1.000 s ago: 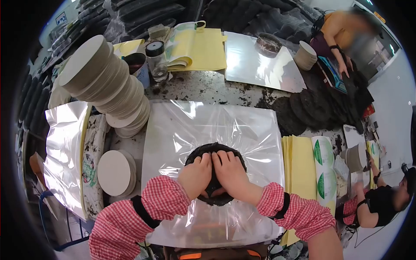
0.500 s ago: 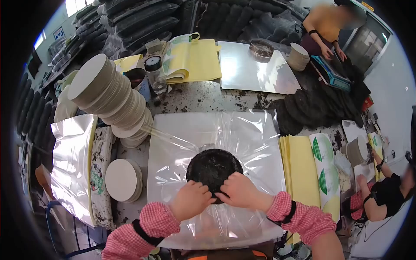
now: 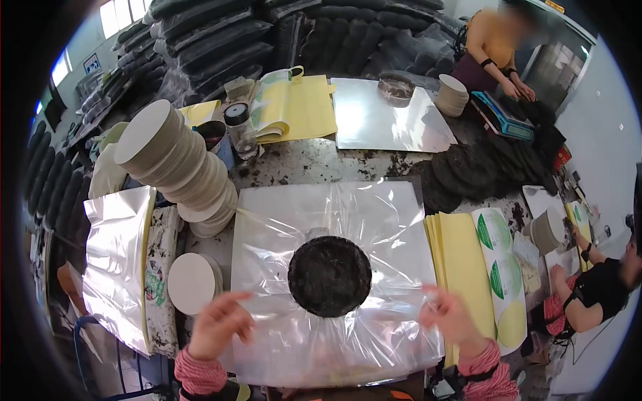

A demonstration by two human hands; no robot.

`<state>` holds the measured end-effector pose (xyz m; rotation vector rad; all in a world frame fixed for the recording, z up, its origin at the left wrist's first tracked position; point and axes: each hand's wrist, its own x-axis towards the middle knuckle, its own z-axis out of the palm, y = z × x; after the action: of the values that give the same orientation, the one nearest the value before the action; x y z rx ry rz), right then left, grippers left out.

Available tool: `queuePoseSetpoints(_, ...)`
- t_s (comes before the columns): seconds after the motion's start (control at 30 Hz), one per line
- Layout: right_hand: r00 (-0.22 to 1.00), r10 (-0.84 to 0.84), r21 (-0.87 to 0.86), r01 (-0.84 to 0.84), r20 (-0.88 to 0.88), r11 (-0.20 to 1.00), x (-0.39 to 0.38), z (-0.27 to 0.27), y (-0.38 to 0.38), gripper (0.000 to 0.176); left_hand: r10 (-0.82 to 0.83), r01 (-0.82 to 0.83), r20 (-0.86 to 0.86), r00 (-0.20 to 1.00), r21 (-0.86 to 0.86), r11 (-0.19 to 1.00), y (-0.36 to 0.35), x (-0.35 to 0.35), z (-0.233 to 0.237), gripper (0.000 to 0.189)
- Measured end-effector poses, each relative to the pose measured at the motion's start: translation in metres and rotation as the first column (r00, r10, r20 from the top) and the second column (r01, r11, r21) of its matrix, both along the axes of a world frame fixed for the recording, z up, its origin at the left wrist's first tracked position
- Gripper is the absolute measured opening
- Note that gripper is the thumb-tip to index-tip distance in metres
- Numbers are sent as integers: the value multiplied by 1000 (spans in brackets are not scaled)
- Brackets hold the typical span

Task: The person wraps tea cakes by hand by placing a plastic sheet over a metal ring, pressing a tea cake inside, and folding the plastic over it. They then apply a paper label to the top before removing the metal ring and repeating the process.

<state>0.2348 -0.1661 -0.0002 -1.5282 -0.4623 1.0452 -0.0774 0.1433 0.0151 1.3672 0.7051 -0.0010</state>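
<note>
"From the dark disc, the left hand and right hand have drawn aside, loose and empty."

"Where's the disc?"

"Amid creased film; pressing looks done, and any further handling calls for even support."

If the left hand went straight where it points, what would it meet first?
Probably the clear film; the left hand points forward and inward across its left side. Height is unclear, so it might pass above.

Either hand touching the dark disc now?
No, the left hand and right hand are apart from the dark disc, one on each side.
</note>
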Motion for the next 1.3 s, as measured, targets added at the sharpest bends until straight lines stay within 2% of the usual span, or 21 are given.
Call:
queuePoseSetpoints(0.07,956,-194,431,273,-219,860,33,22,0,58,440,-398,552,708,-202,895,24,-4,-36,27)
queuePoseSetpoints(0.1,957,-194,449,273,-215,851,45,9,-4,58,461,-552,338,820,256,794,23,5,-52,28)
queuePoseSetpoints(0.13,955,-296,275,291,-23,916,60,-21,-3,57,176,-94,-14,984,804,587,40,-13,-100,33)
queuePoseSetpoints(0.2,881,-207,-9,233,425,972,64,-82,1,55,-78,101,-81,994,949,298,17,6,-113,44)
queuePoseSetpoints(0.23,781,-31,-142,152,623,978,51,-87,11,54,-66,-2,25,998,945,327,9,22,-115,45)
queuePoseSetpoints(0.3,863,-52,-73,102,503,992,9,-80,36,64,-54,-90,118,992,926,367,-11,56,-107,47)
queuePoseSetpoints(0.4,988,26,213,-59,154,975,-30,-131,62,87,-589,49,141,796,954,296,-14,108,-85,39)
queuePoseSetpoints(0.5,673,147,-98,-110,725,989,-27,-132,72,117,-419,277,-99,903,878,390,-28,128,-105,35)
queuePoseSetpoints(0.53,675,138,-92,-103,725,990,-22,-124,83,117,-322,222,-108,941,913,342,-41,135,-93,31)
queuePoseSetpoints(0.6,917,-318,431,192,241,882,-22,-109,107,119,-234,202,-134,963,933,299,-53,134,-89,28)
queuePoseSetpoints(0.63,571,-201,256,-15,796,967,-17,-71,113,119,-185,141,-86,979,941,308,-54,136,-90,27)
queuePoseSetpoints(0.67,684,-272,424,-60,676,904,-32,-42,134,99,-135,70,-28,990,948,311,-54,142,-90,26)
queuePoseSetpoints(0.77,408,-258,359,-196,876,912,-53,-60,159,53,-129,-187,248,960,912,365,-57,124,-92,42)
queuePoseSetpoints(0.87,417,-70,188,-249,906,950,-47,-65,170,48,-49,-322,369,928,864,386,-36,125,-69,72)
queuePoseSetpoints(0.93,395,595,-524,-284,700,803,-49,-44,180,30,242,-477,643,726,217,852,-26,147,-70,89)
queuePoseSetpoints(1.0,383,686,-610,-317,619,727,-46,-45,174,28,-183,-163,408,894,679,716,-29,155,-66,89)
queuePoseSetpoints(1.03,385,297,-173,-324,874,930,-43,-57,156,29,-248,-149,394,885,745,650,-38,160,-69,84)
queuePoseSetpoints(1.07,395,-167,312,-338,904,888,-38,-67,138,31,-308,-142,372,876,807,573,-44,160,-73,80)
queuePoseSetpoints(1.13,316,-224,340,-382,922,859,-26,-79,128,42,-274,-170,373,887,813,557,-41,163,-85,76)
queuePoseSetpoints(1.2,622,-572,493,320,534,809,-32,-85,124,54,-145,-193,366,919,739,646,-50,164,-89,76)
queuePoseSetpoints(1.3,788,-571,582,359,230,730,-12,-64,175,52,-54,-202,315,947,722,662,-56,164,-91,94)
